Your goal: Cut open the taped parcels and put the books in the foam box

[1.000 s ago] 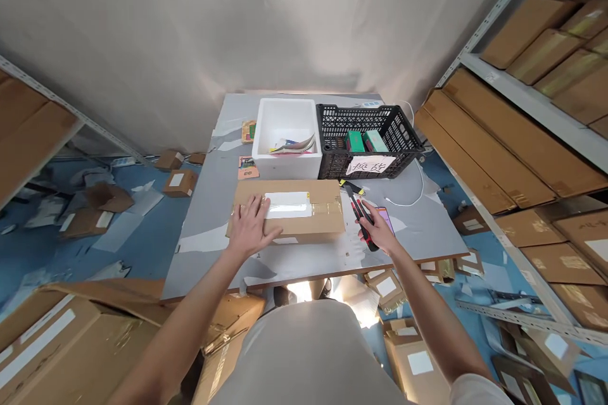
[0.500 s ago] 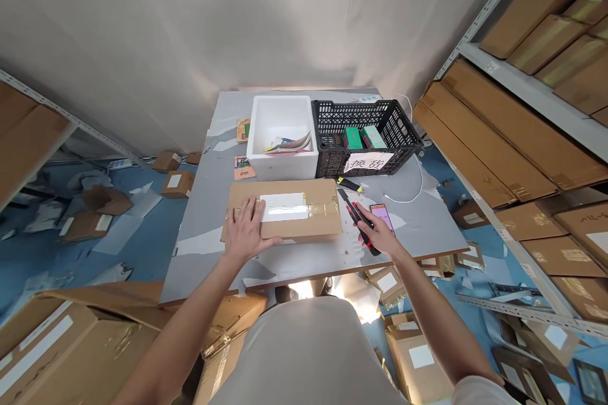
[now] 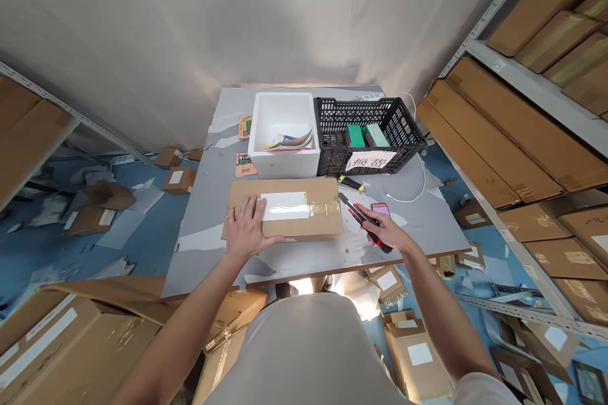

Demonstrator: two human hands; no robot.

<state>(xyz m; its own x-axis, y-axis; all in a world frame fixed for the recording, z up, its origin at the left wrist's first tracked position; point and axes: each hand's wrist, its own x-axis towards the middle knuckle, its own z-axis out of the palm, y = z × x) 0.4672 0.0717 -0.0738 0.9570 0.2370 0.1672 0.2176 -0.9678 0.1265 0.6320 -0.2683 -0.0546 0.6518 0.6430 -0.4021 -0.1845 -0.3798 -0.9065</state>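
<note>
Head camera view, looking forward and down: a person in a light shirt stands at a grey table and works with two bare hands. On the near part of the table, directly in front of the person, lies a flat cardboard box, with a white label on top and shiny tape running along the middle. The left hand rests palm down on the box's left end, fingers spread and open, gripping nothing. The right hand is closed around the handle of a black and red utility knife, to the right of the box. The knife points up and to the left, its tip close by the box's right edge; whether they touch, I cannot tell.

Just beyond the right hand lies a phone with a lit screen. A yellow and black cutter lies near the box's far right corner. Behind the box, a white bin holds magazines; to its right, a black plastic crate holds two green boxes. To the right, shelves are stacked with cartons.
</note>
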